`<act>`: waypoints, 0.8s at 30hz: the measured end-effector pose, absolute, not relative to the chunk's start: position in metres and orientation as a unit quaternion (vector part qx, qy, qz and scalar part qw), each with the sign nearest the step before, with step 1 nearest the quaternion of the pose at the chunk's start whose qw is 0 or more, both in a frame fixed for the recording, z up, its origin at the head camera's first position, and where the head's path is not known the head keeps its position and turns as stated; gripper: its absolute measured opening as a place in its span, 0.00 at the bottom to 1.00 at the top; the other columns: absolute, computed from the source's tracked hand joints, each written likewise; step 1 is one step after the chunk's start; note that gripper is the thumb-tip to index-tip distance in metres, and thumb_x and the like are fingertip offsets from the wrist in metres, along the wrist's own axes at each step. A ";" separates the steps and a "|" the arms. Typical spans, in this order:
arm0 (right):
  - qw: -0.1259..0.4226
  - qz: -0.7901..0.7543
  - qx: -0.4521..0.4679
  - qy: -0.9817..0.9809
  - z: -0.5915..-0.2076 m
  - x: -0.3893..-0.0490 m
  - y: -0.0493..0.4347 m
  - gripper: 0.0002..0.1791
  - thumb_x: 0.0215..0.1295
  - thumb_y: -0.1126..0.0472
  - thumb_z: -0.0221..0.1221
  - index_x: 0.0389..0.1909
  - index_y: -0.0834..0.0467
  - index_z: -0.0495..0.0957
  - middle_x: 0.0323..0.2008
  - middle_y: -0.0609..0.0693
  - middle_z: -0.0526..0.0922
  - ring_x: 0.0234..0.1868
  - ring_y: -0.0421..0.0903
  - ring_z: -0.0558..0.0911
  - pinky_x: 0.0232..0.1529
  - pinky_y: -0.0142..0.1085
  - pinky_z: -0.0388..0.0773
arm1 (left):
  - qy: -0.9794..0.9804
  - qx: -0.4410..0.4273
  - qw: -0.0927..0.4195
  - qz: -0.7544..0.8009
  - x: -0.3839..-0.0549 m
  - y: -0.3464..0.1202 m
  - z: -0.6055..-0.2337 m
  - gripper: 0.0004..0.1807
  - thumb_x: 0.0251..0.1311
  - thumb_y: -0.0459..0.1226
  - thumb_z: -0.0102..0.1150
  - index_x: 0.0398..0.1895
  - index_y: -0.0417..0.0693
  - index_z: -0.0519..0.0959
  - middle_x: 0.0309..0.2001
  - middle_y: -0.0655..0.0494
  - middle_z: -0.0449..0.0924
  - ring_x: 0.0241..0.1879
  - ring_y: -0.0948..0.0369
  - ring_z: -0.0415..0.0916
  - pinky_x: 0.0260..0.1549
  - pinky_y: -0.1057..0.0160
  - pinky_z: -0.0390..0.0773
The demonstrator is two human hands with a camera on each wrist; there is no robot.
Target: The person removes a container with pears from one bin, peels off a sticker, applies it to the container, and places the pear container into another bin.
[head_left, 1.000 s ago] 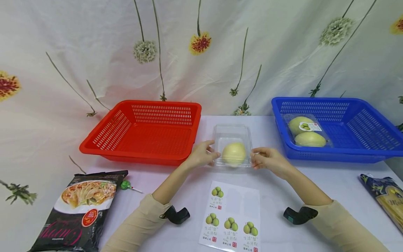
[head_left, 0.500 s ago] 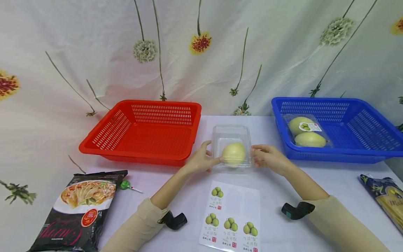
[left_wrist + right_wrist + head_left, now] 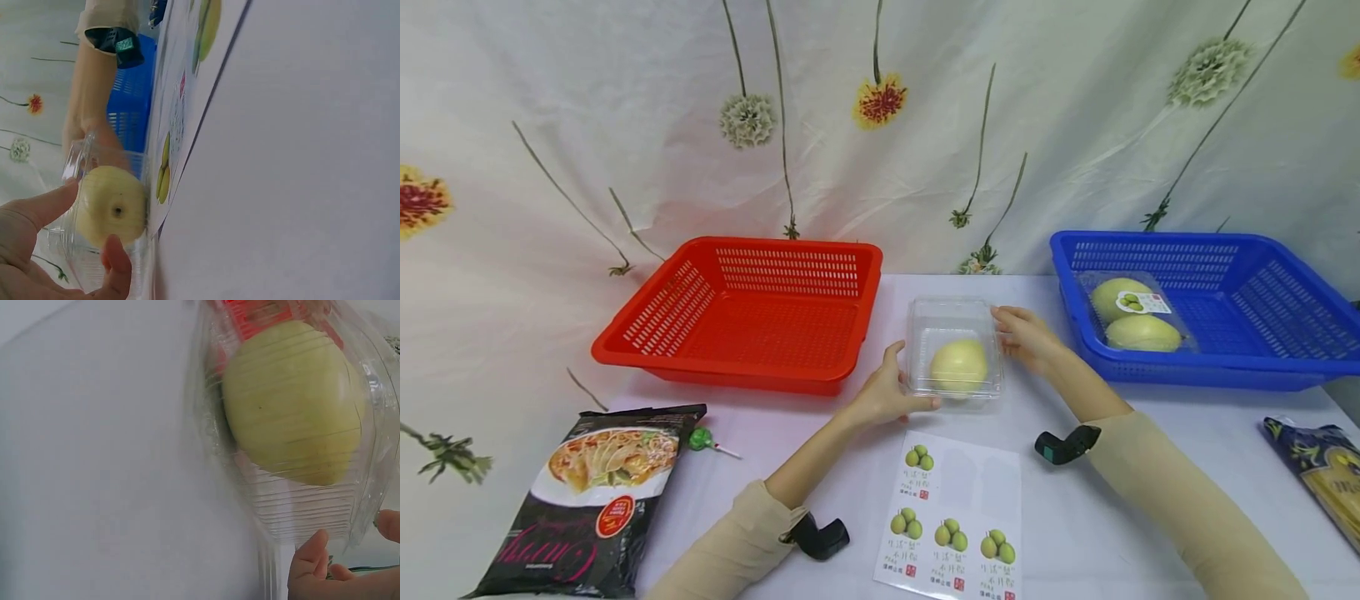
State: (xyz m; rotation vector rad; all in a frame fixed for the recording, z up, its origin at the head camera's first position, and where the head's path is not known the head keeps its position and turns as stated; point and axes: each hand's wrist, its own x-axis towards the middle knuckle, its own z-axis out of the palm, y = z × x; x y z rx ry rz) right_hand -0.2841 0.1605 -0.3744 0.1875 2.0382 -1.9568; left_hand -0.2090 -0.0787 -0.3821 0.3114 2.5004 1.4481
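A clear plastic clamshell box stands on the table with one pale yellow-green pear inside, its lid down over it. My left hand is at the near left corner, thumb along the front edge and fingers at the left side. In the left wrist view, the left hand's fingertips sit right at the lid rim. My right hand holds the right side farther back; the right wrist view has its fingertips around the box's edge.
A sheet of pear stickers lies in front of the box. To the left are a red basket, a black noodle packet and a green lollipop. At right stand a blue basket holding a labelled two-pear box, and a pasta bag.
My right hand has slid back along the box's right side, away from the front corner. My left thumb has shifted slightly to the front edge. The box stays nearly in place.
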 end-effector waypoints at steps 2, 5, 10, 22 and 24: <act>0.149 -0.686 0.069 0.708 -0.373 -0.289 0.159 0.36 0.72 0.51 0.46 0.72 0.62 0.46 0.61 0.60 0.58 0.38 0.41 0.65 0.38 0.28 0.67 | 0.860 0.102 0.113 0.487 -0.208 -0.079 -0.384 0.56 0.45 0.39 0.73 0.71 0.38 0.44 0.34 0.44 0.73 0.16 0.57 0.72 0.28 0.65 0.74; 0.143 -0.692 0.072 0.703 -0.373 -0.295 0.157 0.34 0.72 0.52 0.47 0.73 0.60 0.48 0.55 0.55 0.60 0.33 0.39 0.63 0.36 0.28 0.65 | 0.864 0.096 0.112 0.482 -0.205 -0.080 -0.384 0.54 0.46 0.40 0.72 0.70 0.37 0.46 0.30 0.47 0.75 0.16 0.58 0.72 0.29 0.65 0.73; 0.135 -0.708 0.068 0.690 -0.374 -0.301 0.154 0.32 0.72 0.53 0.46 0.73 0.56 0.51 0.62 0.56 0.59 0.45 0.41 0.65 0.40 0.29 0.63 | 0.858 0.097 0.120 0.490 -0.203 -0.082 -0.384 0.48 0.50 0.40 0.69 0.68 0.35 0.49 0.25 0.50 0.77 0.17 0.59 0.71 0.27 0.66 0.73; 0.138 -0.732 0.075 0.663 -0.374 -0.309 0.151 0.31 0.71 0.55 0.48 0.71 0.61 0.54 0.62 0.58 0.59 0.48 0.43 0.63 0.50 0.32 0.62 | 0.805 0.064 0.064 0.587 -0.202 -0.082 -0.384 0.36 0.51 0.33 0.66 0.62 0.29 0.62 0.24 0.49 0.79 0.17 0.64 0.73 0.24 0.66 0.78; 0.135 -0.736 0.079 0.658 -0.373 -0.308 0.151 0.31 0.71 0.56 0.48 0.70 0.63 0.54 0.57 0.54 0.60 0.41 0.40 0.62 0.42 0.29 0.62 | 0.794 0.054 0.046 0.604 -0.201 -0.082 -0.385 0.34 0.52 0.32 0.65 0.61 0.28 0.64 0.25 0.49 0.78 0.17 0.64 0.74 0.25 0.64 0.80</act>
